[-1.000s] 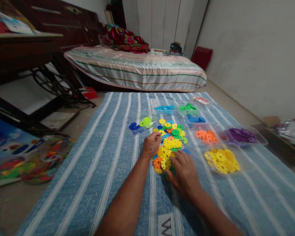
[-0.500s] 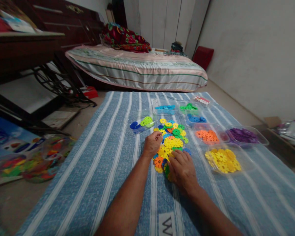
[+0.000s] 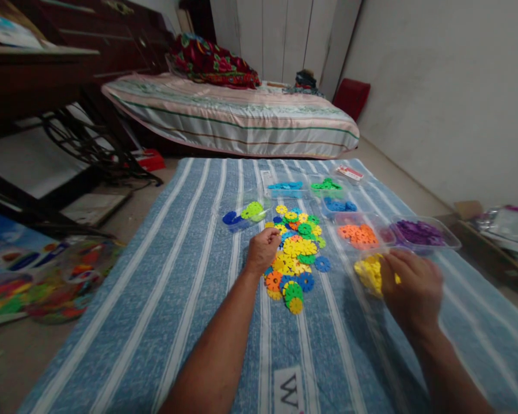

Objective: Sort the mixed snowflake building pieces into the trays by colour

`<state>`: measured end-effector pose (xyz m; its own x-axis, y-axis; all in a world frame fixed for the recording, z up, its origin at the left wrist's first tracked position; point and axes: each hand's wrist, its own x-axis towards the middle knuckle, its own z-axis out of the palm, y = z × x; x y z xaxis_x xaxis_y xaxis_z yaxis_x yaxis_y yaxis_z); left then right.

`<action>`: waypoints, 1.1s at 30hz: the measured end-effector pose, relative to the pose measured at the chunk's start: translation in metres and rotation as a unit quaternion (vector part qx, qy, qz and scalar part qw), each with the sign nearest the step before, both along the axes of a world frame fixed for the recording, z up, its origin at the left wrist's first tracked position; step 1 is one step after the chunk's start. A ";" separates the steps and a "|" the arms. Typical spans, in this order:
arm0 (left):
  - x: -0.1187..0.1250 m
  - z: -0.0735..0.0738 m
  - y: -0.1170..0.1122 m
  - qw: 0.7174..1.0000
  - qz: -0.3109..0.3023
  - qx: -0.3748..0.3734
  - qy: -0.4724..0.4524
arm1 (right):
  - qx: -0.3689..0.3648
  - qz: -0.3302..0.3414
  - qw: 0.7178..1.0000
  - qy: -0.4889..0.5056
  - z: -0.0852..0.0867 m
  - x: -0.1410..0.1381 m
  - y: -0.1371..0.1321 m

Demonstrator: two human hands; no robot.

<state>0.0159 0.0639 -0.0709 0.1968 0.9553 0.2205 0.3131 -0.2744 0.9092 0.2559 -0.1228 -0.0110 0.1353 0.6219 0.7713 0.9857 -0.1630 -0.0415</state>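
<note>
Right hand (image 3: pixel 412 287) has moved to four o'clock's yellow-disc tub (image 3: pixel 368 291); left hand (image 3: pixel 262 250) curls; grips unclear. Other tubs (image 3: pixel 451 241) part-filled; mixed pile (image 3: pixel 300 247) remains.

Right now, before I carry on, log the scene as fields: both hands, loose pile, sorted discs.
left hand: curled, at the left edge of the mixed pile; grip unclear
right hand: over the yellow discs, blurred; grip hidden
pile: several colours, on the striped cloth
right of pile: orange discs, purple discs
left: dark blue discs and lime discs, sharing a container
</note>
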 end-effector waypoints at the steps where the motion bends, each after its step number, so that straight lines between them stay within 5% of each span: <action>1: 0.000 0.000 0.000 1.000 0.000 -0.001 -0.001 | -0.001 -0.024 1.000 -0.006 0.000 0.005 -0.003; 4: 0.001 0.001 0.000 1.000 0.004 -0.004 -0.002 | -0.015 -0.010 1.000 -0.005 -0.004 -0.005 -0.008; 10: 0.001 0.001 -0.001 1.000 0.010 0.000 -0.001 | -0.082 0.210 0.973 0.048 -0.023 -0.091 -0.010; 15: 0.001 0.000 0.000 1.000 0.010 0.004 -0.008 | -0.163 0.225 0.957 0.085 -0.040 -0.136 -0.011; 27: 0.000 -0.001 0.000 1.000 0.004 0.020 -0.005 | -0.093 0.255 0.959 0.079 -0.055 -0.132 -0.012; 33: 0.000 -0.003 0.001 1.000 0.004 0.022 0.001 | -0.045 0.254 0.964 0.067 -0.042 -0.105 -0.010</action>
<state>0.0158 0.0646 -0.0741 0.1891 0.9464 0.2617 0.3168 -0.3111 0.8960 0.1509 -0.1324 -0.0530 -0.1088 0.6984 0.7074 0.9264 0.3293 -0.1827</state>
